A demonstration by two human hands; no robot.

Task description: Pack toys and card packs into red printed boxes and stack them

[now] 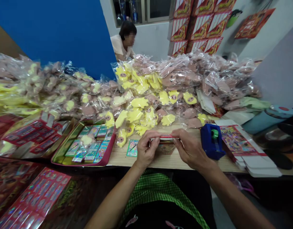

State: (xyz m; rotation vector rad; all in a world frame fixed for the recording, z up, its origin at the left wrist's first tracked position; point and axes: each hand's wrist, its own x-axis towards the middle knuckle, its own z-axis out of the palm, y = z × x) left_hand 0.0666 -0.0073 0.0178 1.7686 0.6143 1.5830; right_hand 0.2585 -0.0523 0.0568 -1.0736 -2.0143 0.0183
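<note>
Both of my hands grip a thin flat card piece with a red and white edge, held nearly edge-on above the wooden table. My left hand pinches its left end between thumb and fingers. At the right end, my right hand pinches it the same way. The piece's printed face is mostly hidden. A small teal printed card lies just left of my left hand. Close to my right hand stands a blue tape dispenser with a green roll. Bagged yellow toys are heaped beyond my hands.
A tray of teal cards stands left, beside red printed packets. Flat printed cartons and a light-blue bottle are at right. Bagged pinkish toys pile up behind. A person is across the table, near stacked boxes.
</note>
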